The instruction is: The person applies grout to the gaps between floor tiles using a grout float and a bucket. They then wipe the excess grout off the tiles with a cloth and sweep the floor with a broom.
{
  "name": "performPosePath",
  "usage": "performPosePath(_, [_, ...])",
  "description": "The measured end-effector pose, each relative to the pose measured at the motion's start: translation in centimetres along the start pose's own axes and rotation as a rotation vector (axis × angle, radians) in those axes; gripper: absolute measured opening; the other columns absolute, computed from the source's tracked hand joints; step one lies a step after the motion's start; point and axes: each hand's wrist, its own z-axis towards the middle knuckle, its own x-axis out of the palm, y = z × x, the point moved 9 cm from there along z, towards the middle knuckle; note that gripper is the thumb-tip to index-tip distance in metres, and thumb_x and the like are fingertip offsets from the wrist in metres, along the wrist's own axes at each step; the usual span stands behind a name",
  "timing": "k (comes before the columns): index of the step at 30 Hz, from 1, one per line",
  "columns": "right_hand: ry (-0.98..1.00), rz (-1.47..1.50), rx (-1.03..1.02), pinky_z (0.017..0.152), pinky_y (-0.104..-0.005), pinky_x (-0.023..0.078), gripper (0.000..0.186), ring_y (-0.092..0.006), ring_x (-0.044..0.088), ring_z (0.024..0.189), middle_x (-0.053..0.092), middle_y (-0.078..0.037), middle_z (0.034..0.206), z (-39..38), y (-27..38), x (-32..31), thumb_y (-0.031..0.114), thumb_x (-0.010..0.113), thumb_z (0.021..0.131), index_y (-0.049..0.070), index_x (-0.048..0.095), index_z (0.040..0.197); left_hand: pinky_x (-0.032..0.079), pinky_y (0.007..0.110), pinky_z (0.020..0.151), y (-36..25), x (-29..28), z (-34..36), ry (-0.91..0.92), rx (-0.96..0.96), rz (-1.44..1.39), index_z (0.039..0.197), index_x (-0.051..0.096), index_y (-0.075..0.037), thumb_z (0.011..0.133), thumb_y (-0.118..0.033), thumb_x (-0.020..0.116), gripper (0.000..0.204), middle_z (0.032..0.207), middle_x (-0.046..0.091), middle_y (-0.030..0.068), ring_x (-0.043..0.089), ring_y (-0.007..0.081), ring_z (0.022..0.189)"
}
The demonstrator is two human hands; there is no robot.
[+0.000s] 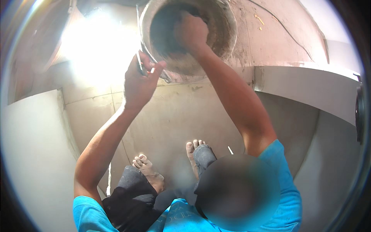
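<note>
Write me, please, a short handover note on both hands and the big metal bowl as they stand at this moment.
Left hand: closed on the rim of the metal bowl, holding it tipped toward the person.
Right hand: inside the bowl, pressed against its dirty inner wall; whether it holds anything cannot be seen.
Done: cannot be judged.
Left: grey residue coats the inside and the rim.
The person stands barefoot on the concrete floor.

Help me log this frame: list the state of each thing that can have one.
Metal pan: held up, tilted, dusty grey residue inside.
Left hand: closed on the pan's rim.
Right hand: inside the pan, pressed against its bottom.
Feet: bare, dusty, on the tiled floor.
</note>
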Motion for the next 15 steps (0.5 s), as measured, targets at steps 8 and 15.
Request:
performPosePath(8, [0.051,-0.010,-0.385,0.084,-0.0385,0.050,0.035,-0.0216,0.059,0.105,0.071,0.004,0.105,-2.5,2.6,3.2,0.021,0.065,0.077,0.022,0.067,0.112,0.044,0.027,0.062,0.1,0.4,2.9,0.088,0.078,-0.038,0.086,0.047,-0.008,0.089,-0.022,0.072,0.028,0.074,0.049,-0.0005,0.049,0.0089,0.068])
performPosePath(15, [0.412,-0.090,-0.457,0.088,-0.0353,0.049,0.030,-0.0195,0.060,0.107,0.069,-0.002,0.106,-4.4,1.6,2.6,0.026,0.067,0.086,0.026,0.068,0.116,0.045,0.028,0.063,0.3,-0.7,4.9,-0.002,0.191,0.128,0.091,0.049,-0.006,0.087,-0.027,0.074,0.033,0.072,0.051,0.0008,0.051,0.0109,0.065])
